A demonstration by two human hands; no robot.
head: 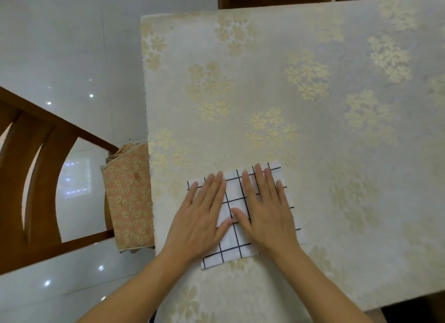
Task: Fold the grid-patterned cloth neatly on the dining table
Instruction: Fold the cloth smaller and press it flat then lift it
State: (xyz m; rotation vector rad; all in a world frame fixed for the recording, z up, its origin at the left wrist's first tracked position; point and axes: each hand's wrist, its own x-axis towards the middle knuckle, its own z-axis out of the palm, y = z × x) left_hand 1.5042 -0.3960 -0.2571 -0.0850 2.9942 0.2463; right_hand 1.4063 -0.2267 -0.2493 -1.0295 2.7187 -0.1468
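Two flat hands, left hand (202, 216) and right hand (267, 212), fingers spread, press the folded grid-patterned cloth (237, 195) against the surface (337, 130), apparently setting its creases.

Soft even light, floor (72, 57) glare spots, wide-angle edge bending

The dining table (313, 154) is covered by a cream tablecloth (361, 57) patterned with gold flowers. A white grid-patterned cloth (234, 195), folded small, is laid flat near the table's near-left corner.
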